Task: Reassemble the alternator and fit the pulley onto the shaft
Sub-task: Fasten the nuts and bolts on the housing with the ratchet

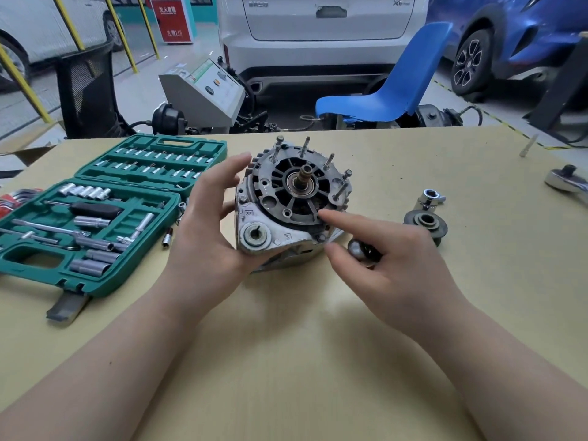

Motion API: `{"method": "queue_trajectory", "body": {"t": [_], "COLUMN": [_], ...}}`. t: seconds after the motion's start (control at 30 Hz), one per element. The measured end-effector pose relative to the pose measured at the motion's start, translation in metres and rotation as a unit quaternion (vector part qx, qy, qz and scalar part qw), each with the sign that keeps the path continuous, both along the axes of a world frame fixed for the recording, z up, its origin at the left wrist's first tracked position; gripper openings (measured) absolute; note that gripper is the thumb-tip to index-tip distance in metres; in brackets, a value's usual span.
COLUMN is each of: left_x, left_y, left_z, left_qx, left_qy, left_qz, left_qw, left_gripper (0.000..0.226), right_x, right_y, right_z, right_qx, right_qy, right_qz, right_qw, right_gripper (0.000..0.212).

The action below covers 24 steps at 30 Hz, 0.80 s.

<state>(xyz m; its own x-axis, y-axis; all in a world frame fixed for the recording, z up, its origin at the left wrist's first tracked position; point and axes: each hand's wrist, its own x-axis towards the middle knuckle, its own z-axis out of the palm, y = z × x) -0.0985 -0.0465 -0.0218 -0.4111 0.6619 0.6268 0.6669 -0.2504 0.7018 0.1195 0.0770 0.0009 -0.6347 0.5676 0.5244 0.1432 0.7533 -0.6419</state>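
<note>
A: Start with the table (318, 345). What sits on it?

B: The green socket case (105, 214) lies open at the left, the alternator (292, 202) stands in the middle with its shaft (306, 177) pointing up, and the pulley (426, 221) lies well apart to the right, near a loose socket (430, 198). A ratchet head (568, 181) rests at the far right edge.

A: And the hands?

B: The left hand (210, 224) cups the housing's left side, fingers spread and relaxed, thumb against the casing. The right hand (378, 249) has its index finger extended, touching the front cover's lower right rim, thumb out below it, the other fingers curled loosely.

A: What could go wrong?

B: Several long bolts (340, 190) stand proud around the cover, so I judge it isn't drawn down yet. If the halves sit misaligned, tightening could cock the cover and bind the bearing. The housing rests on a rounded side with only 1 hand steadying it; a push from the right finger could roll it. Fitting the pulley before the bolts are seated would hide that fault.
</note>
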Motion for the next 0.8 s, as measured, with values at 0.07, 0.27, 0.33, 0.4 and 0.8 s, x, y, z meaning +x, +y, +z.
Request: {"method": "queue_trajectory", "body": {"t": [0.07,0.27,0.33,0.4,0.8], "left_x": [0.0,0.005,0.009,0.015,0.04], "left_y": [0.0,0.0,0.001,0.002,0.014], "left_z": [-0.001,-0.002,-0.002,-0.005,-0.02], "left_qx": [-0.007,-0.017,-0.01,0.007,0.02], "left_qy": [-0.012,-0.01,-0.024,-0.019,-0.13], "left_qz": [0.006,0.015,0.013,0.024,-0.03], "left_qw": [1.0,1.0,1.0,1.0,0.991], "left_gripper": [0.098,0.106,0.106,0.106,0.127], "right_x": [0.001,-0.002,-0.004,-0.005,-0.002], "right_y": [0.004,0.009,0.007,0.005,0.001], "right_z": [0.0,0.0,0.0,0.001,0.002], "right_qx": [-0.017,-0.007,0.012,0.034,0.063], "right_qy": [0.028,0.044,0.034,0.026,-0.016], "right_qz": [-0.014,-0.044,-0.043,-0.044,-0.036], "right_qw": [0.999,0.998,0.998,0.998,0.997], "right_gripper": [0.024,0.018,0.019,0.026,0.056]}}
